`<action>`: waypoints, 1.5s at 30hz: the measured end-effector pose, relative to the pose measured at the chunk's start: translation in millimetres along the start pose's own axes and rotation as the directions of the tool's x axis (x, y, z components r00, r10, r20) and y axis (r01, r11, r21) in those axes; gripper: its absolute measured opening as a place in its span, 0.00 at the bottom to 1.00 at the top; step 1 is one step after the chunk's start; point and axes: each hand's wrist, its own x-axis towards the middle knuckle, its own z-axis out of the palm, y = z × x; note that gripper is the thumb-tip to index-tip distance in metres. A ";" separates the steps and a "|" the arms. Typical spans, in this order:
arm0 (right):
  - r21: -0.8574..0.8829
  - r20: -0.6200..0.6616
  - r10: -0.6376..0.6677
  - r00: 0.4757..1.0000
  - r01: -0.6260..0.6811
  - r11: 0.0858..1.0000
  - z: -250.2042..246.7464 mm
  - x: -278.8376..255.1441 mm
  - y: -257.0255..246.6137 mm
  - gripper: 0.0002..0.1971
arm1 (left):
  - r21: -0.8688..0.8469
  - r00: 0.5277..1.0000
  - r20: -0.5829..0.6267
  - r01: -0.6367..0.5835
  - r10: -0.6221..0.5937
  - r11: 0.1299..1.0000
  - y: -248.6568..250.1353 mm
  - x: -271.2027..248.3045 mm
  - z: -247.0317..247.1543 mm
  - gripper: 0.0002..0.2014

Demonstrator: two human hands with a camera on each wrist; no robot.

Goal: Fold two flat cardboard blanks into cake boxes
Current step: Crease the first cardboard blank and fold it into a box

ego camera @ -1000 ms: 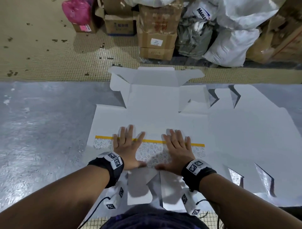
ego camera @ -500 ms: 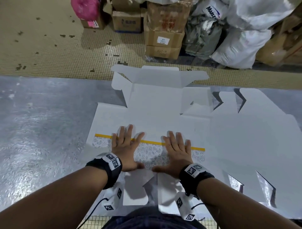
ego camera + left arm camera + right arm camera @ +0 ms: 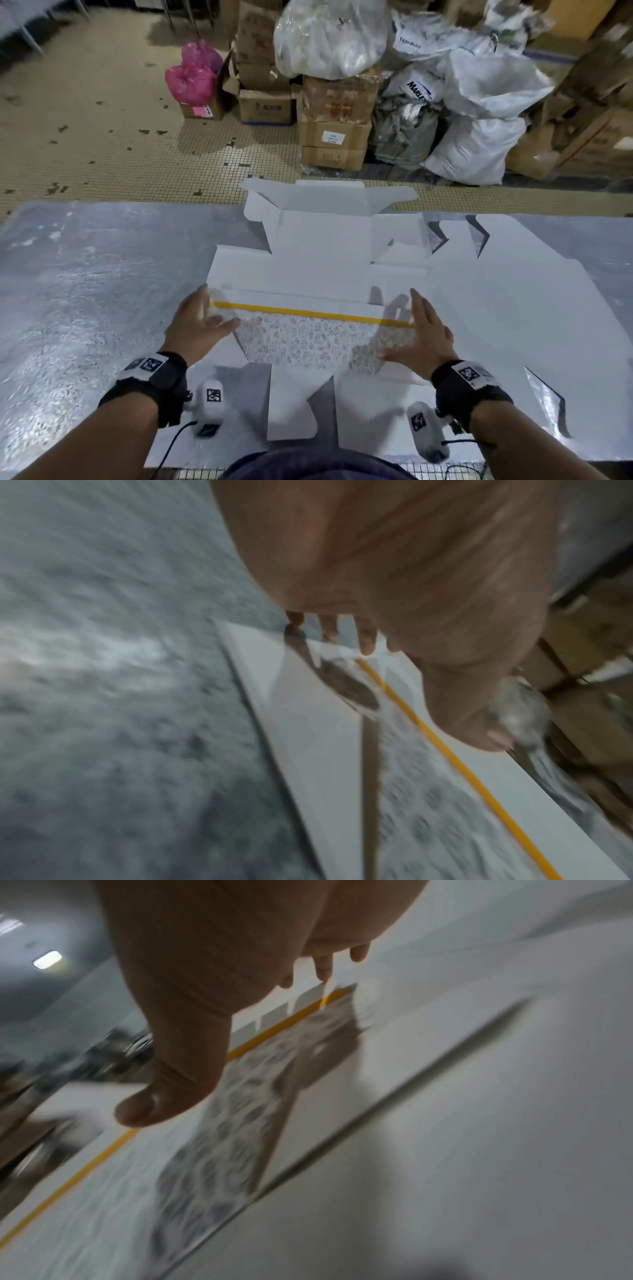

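Note:
A white cardboard blank [image 3: 322, 243] lies on the silvery table, its near panel folded over so the patterned flap [image 3: 308, 337] with a yellow stripe [image 3: 308, 312] faces up. My left hand [image 3: 200, 323] sits at the flap's left end, fingers straight. My right hand [image 3: 423, 329] sits at the right end, also flat and blurred by motion. In the wrist views both palms, left [image 3: 394, 582] and right [image 3: 212, 961], hover just above the striped flap [image 3: 445, 818] [image 3: 219, 1137]. A second flat blank [image 3: 507, 308] lies to the right, partly under the first.
The metal table [image 3: 85, 291] spreads out to the left. Beyond its far edge is a tiled floor with stacked cartons [image 3: 334, 126], white sacks [image 3: 476, 147] and a pink bag [image 3: 191, 77]. The first blank's far flaps [image 3: 329, 197] stand up slightly over the table edge.
Both hands slid apart from the middle of the patterned flap to its left and right ends. The view tilted up, showing more of the floor.

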 end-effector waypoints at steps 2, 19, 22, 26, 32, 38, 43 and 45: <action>0.263 -0.033 0.042 0.999 -0.031 0.964 -2.1 -8.5 27.5 0.77 | -0.128 0.999 0.042 0.020 -0.015 0.992 -24.1 -6.2 -11.0 0.49; 0.456 -0.258 0.076 0.963 0.052 0.889 35.0 -46.2 26.6 0.50 | -0.206 0.938 -0.300 -0.240 0.173 0.949 2.3 -42.7 21.6 0.40; 0.458 -0.215 0.089 0.972 0.020 0.888 35.9 -45.4 26.9 0.50 | -0.226 0.947 -0.252 -0.256 0.198 0.940 -3.0 -45.1 20.1 0.43; 0.413 -0.168 0.063 0.984 0.013 0.910 32.9 -45.1 33.6 0.64 | -0.532 0.982 -0.180 -0.153 0.066 0.833 -13.7 -45.2 19.9 0.38; 0.381 -0.122 0.011 0.992 0.036 0.924 15.0 -48.3 47.2 0.70 | -0.513 0.988 -0.157 -0.087 0.006 0.854 -25.8 -47.9 9.5 0.24; 0.164 -0.097 -0.071 0.993 0.086 0.983 -8.2 -52.2 65.1 0.61 | -0.545 0.965 -0.257 -0.188 0.051 0.817 17.0 -52.8 -8.4 0.06; -0.092 -0.372 -0.402 0.837 0.397 0.913 -7.7 -33.7 76.5 0.30 | -0.527 0.957 -0.276 -0.230 0.091 0.818 33.3 -46.2 -22.0 0.07; -0.059 -0.460 -0.389 0.798 0.410 0.910 -13.2 -30.7 67.9 0.27 | -0.543 0.952 -0.293 -0.241 0.087 0.804 35.2 -43.1 -29.6 0.04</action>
